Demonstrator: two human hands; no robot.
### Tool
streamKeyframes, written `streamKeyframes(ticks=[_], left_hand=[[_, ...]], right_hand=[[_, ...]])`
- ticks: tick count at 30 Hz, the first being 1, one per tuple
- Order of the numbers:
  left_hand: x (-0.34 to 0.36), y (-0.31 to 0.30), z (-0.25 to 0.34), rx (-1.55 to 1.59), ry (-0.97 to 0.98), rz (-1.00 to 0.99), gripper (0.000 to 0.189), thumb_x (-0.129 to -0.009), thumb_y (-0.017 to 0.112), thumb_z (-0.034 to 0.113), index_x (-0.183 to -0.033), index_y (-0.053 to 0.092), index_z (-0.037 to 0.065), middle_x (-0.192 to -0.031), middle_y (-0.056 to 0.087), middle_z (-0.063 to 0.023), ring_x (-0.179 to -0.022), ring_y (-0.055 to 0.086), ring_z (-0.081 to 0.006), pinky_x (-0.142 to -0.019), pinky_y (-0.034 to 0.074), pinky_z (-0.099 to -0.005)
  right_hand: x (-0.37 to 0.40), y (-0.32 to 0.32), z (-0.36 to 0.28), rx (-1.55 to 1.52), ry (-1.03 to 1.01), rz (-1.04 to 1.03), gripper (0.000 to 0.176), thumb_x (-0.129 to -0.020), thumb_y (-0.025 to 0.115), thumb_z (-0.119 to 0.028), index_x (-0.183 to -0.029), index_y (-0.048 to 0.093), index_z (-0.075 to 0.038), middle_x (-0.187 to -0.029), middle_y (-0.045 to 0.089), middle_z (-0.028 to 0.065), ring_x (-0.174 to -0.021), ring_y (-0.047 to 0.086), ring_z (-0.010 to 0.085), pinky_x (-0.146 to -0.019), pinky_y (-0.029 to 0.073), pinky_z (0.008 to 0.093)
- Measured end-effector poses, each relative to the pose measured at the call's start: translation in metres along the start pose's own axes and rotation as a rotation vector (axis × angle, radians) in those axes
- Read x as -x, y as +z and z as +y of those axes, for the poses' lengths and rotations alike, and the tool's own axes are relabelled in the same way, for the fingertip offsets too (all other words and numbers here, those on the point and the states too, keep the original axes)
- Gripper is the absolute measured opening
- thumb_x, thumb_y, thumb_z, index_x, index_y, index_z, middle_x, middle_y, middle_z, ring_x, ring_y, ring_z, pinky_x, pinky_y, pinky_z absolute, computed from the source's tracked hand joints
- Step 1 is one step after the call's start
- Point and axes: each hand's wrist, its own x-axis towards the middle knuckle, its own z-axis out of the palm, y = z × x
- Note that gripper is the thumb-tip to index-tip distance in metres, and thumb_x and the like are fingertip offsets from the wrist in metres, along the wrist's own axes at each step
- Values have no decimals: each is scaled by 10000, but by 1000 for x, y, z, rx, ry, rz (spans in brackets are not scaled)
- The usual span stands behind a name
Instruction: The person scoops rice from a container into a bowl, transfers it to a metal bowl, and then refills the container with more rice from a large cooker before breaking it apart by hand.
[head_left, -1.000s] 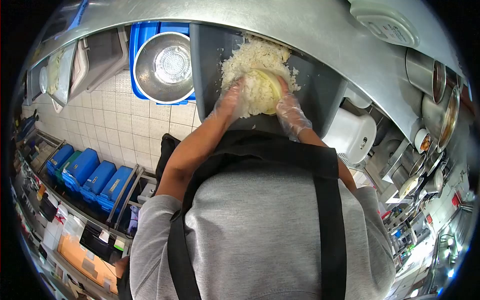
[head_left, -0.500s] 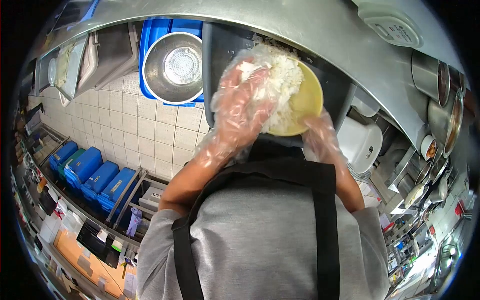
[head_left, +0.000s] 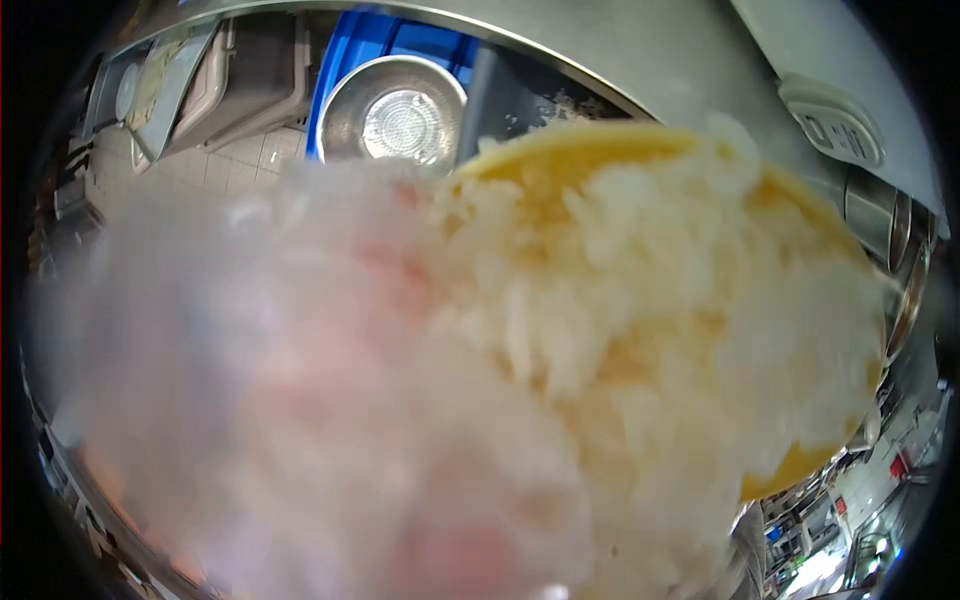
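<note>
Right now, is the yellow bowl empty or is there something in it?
Not empty: the yellow bowl has white rice over much of its inside, yellow showing between clumps. Blur hides how full.

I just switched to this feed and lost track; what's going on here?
A person's left hand, blurred in clear plastic, is close to the camera beside a yellow bowl holding pale, loose food. Its grip is unclear, and the right hand can't be made out. Beyond are a metal bowl and a grey tub with pale bits inside.
</note>
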Motion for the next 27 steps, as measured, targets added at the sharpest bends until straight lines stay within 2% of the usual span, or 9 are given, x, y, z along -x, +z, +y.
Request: streamKeyframes(ticks=[7,10,12,15,18,21,24,26,27], left_hand=[[-41,-16,-80,112,-207,269,533,-936,412,327,-1356,330,8,-1357,391,-186,-1225,447,-263,-1035,357,-367],[-55,-9,-147,552,-414,343,552,-962,368,366,-1388,296,21,-1395,356,-179,-1252,423,-248,-1049,342,-354],[-53,-5,-203,846,-753,564,627,-940,420,453,-1351,355,-15,-1288,496,-147,-1233,421,-295,-1041,325,-424],[-31,-7,-271,1051,-699,315,710,-922,398,538,-1377,314,0,-1369,417,-149,-1255,398,-292,-1019,358,-419],[-29,-15,-278,981,-1104,342,733,-909,413,545,-1383,290,0,-1421,356,-140,-1286,369,-292,-1035,328,-488],[-21,-27,-262,892,-711,171,674,-913,457,466,-1364,318,-16,-1374,412,-142,-1245,423,-265,-1053,336,-427],[-8,-36,-276,820,-701,302,462,-913,520,316,-1229,498,-20,-1187,566,-127,-1060,560,-211,-916,446,-367],[-30,-40,-224,389,-871,389,479,-915,535,336,-1255,502,0,-1236,536,-132,-1087,530,-190,-900,447,-342],[-29,-38,-217,331,-716,357,411,-920,523,315,-1170,574,-7,-1135,601,-118,-943,592,-190,-797,483,-334]], right_hand=[[-96,41,60,216,139,38,687,-751,698,-178,-1338,388,-2,-1189,541,121,-1073,542,218,-917,447,325],[-164,33,141,863,-2,-99,730,-680,712,-313,-1281,438,-2,-1163,525,228,-1119,502,346,-973,401,402],[-184,56,166,1170,-169,-146,641,-703,669,-260,-1256,459,-12,-1101,533,232,-1106,493,366,-947,409,438],[-208,67,231,1537,-212,-246,517,-756,594,-193,-1231,476,-26,-1066,544,196,-1031,534,350,-835,474,456],[-205,69,234,1703,-343,-266,418,-803,517,-143,-1205,486,-35,-1052,552,177,-919,575,317,-719,519,447],[-176,68,187,1613,-359,-379,577,-799,600,-222,-1314,418,-37,-1030,546,231,-924,584,344,-734,528,433],[-126,54,121,1371,-254,-322,695,-740,702,-275,-1330,406,-56,-979,563,249,-933,583,343,-744,532,426],[-97,20,103,1423,-240,-146,706,-705,722,-257,-1316,423,-67,-969,574,238,-931,580,345,-782,526,413],[-88,3,91,1542,-237,-78,684,-708,716,-256,-1303,436,-71,-975,577,226,-927,577,342,-794,521,410]])
